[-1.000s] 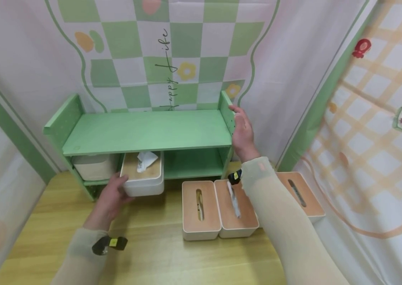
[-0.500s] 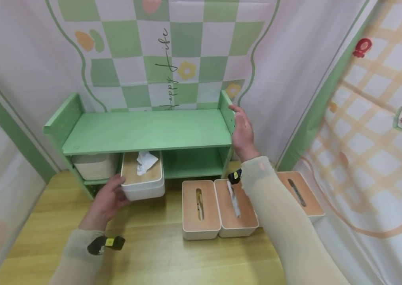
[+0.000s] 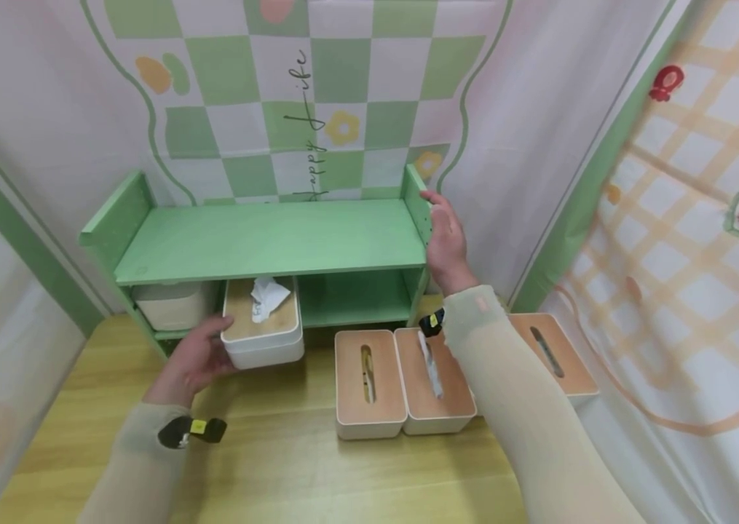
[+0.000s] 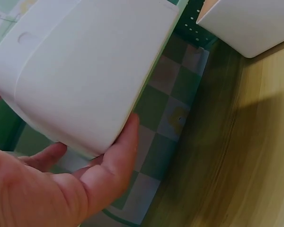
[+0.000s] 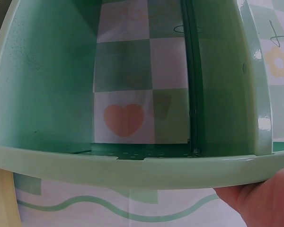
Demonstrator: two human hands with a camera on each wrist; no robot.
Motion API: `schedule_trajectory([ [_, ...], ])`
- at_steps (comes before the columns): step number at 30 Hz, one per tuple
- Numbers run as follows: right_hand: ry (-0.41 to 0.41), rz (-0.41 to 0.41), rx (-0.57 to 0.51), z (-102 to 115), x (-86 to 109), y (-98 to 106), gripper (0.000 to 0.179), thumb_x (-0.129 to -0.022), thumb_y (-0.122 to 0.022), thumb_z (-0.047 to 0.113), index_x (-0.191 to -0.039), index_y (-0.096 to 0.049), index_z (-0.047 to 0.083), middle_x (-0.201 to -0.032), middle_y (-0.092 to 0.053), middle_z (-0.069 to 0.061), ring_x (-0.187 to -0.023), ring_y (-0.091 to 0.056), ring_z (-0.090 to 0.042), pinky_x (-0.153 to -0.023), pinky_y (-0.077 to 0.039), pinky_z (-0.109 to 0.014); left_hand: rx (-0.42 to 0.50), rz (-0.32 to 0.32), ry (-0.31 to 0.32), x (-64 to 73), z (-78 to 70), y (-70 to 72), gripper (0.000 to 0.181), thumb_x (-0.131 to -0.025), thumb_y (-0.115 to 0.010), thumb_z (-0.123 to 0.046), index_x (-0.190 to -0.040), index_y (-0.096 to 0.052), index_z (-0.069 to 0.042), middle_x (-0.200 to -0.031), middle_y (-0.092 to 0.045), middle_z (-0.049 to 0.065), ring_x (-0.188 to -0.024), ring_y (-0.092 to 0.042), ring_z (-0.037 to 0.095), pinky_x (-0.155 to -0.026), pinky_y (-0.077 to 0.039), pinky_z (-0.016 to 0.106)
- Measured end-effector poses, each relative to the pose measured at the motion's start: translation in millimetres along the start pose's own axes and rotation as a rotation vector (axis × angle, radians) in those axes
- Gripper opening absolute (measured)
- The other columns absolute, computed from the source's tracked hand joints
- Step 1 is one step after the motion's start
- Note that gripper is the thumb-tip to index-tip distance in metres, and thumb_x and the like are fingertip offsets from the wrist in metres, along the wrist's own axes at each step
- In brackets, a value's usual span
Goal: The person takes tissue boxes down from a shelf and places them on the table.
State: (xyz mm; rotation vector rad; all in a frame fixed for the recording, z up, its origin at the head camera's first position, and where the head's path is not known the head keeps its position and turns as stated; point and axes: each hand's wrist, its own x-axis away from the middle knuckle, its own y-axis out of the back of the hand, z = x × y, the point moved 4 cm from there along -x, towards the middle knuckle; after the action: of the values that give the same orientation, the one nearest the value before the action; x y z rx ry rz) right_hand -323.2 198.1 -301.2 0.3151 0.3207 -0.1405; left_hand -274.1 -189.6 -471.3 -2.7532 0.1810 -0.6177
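Observation:
My left hand [image 3: 195,358] holds a white tissue box [image 3: 269,354] with a wood-coloured lid and a tissue sticking up from its slot. Its fingers are under and beside the near left corner, as the left wrist view shows. The tissue box [image 4: 90,71] juts out of the lower level of a green shelf [image 3: 271,240], its far end beneath the upper board. My right hand [image 3: 448,244] rests along the outside of the shelf's right side panel, fingers extended upward. In the right wrist view only part of the right hand [image 5: 270,201] shows, against the panel.
A pale box [image 3: 175,306] stands in the shelf's lower left. On the wooden table [image 3: 290,466], two tissue boxes with orange-brown lids, a left one [image 3: 349,378] and a right one [image 3: 402,364], stand side by side. Another lidded box [image 3: 559,349] is partly behind the right sleeve.
The tissue box has come slightly forward and lower, its front now a little nearer me. My left hand has shifted slightly left and its hold changed a little. The right hand stays put.

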Motion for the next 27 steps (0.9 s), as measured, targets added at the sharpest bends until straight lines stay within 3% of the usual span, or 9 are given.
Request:
schedule_trajectory([
  [4,-0.003,0.001,0.016,2.3,1.3,-0.7,0.048,-0.11,-0.023,0.027,-0.151,-0.041,0.011,-0.16,-0.028,-0.003,-0.144,-0.023,-0.013,-0.116,-0.02,-0.042,-0.022,0.011,-0.003,1.4,0.5,1.2,0.085,-0.101,-0.052,-0.033,-0.16,0.008,-0.019,-0.158,-0.015,0.03,-0.136,-0.031,0.05,-0.099,-0.041,0.061],
  [11,0.039,-0.025,0.014,-36.0,-19.3,0.1,0.052,-0.108,-0.023,0.047,-0.149,-0.045,0.024,-0.157,-0.031,0.009,-0.142,-0.023,-0.006,-0.116,-0.02,-0.042,-0.045,0.048,-0.026,6.6,3.1,3.4,0.084,-0.1,-0.051,-0.028,-0.161,0.007,-0.02,-0.156,-0.013,0.034,-0.13,-0.036,0.052,-0.093,-0.045,0.062],
  [18,0.037,-0.028,0.025,-36.7,-20.7,0.6,0.051,-0.108,-0.023,0.046,-0.149,-0.044,0.025,-0.157,-0.032,0.01,-0.141,-0.023,-0.006,-0.116,-0.019,-0.041,-0.097,0.054,-0.024,18.5,7.8,8.9,0.08,-0.101,-0.049,-0.028,-0.161,0.004,-0.02,-0.152,-0.026,0.035,-0.109,-0.058,0.034,-0.086,-0.05,0.054],
  [22,0.023,-0.02,0.027,-36.3,-21.1,1.2,0.05,-0.109,-0.022,0.041,-0.15,-0.043,0.023,-0.158,-0.03,0.007,-0.143,-0.022,-0.008,-0.116,-0.019,-0.041,-0.126,0.071,-0.028,27.6,12.3,11.8,0.078,-0.102,-0.046,-0.025,-0.161,0.005,-0.018,-0.149,-0.03,0.035,-0.104,-0.062,0.031,-0.083,-0.051,0.05],
  [27,0.004,-0.009,0.03,-19.6,-11.8,0.5,0.048,-0.11,-0.021,0.032,-0.151,-0.041,0.016,-0.16,-0.029,0.001,-0.144,-0.022,-0.012,-0.116,-0.019,-0.042,-0.136,0.091,-0.045,36.0,16.5,14.5,0.076,-0.102,-0.044,-0.022,-0.161,0.004,-0.017,-0.137,-0.046,0.028,-0.099,-0.063,0.029,-0.08,-0.05,0.046],
])
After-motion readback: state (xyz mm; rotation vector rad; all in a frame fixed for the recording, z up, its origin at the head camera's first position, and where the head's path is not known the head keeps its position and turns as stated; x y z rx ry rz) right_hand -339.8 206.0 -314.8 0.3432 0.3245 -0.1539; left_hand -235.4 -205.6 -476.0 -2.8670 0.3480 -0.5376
